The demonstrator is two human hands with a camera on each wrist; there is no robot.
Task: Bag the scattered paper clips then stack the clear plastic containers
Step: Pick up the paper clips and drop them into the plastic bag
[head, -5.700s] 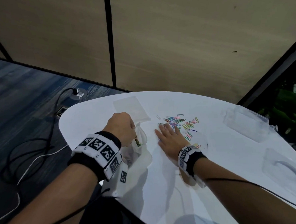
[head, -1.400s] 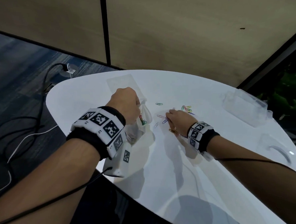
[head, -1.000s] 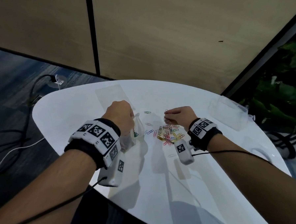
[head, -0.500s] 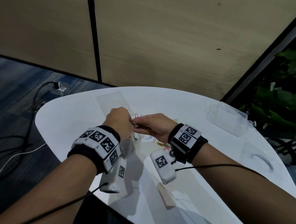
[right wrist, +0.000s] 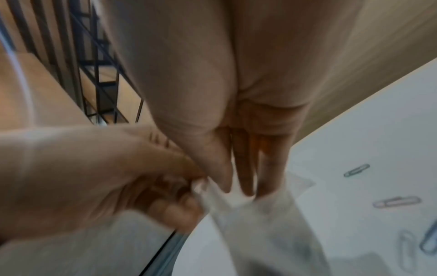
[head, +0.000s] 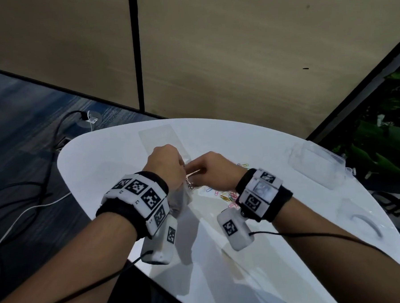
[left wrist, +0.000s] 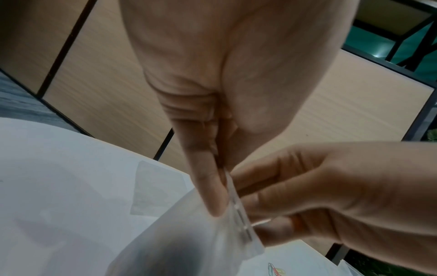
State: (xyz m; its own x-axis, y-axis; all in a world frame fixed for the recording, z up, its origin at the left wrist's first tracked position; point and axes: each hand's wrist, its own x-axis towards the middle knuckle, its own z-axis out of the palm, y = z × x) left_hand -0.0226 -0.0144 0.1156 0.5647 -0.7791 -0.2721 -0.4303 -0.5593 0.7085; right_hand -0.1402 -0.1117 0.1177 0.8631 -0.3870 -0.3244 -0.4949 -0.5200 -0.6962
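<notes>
A small clear zip bag (head: pixel 182 199) hangs over the white table (head: pixel 107 170), held at its top by both hands. My left hand (head: pixel 166 167) pinches the bag's zip strip (left wrist: pixel 237 207) between thumb and finger. My right hand (head: pixel 210 171) meets it from the right, its thumb and fingertips (right wrist: pixel 244 186) closed on the bag's mouth (right wrist: pixel 236 203). Whether clips are in those fingers is hidden. Loose coloured paper clips (head: pixel 229 197) lie under my right wrist; several more paper clips (right wrist: pixel 397 201) show in the right wrist view. Two clear plastic containers sit at the right: one container (head: pixel 315 166) farther back and one container (head: pixel 360 219) nearer.
A flat clear plastic sheet (head: pixel 161 139) lies on the table beyond my hands. The table's edge curves close on the left, with carpet and cables (head: pixel 45 182) below. A wood-panelled wall stands behind, and plants (head: pixel 379 146) crowd the right side.
My right hand swept the clips together, picked some up and carried them left to the bag. It now sits closed against the bag's mouth, right beside my left hand.
</notes>
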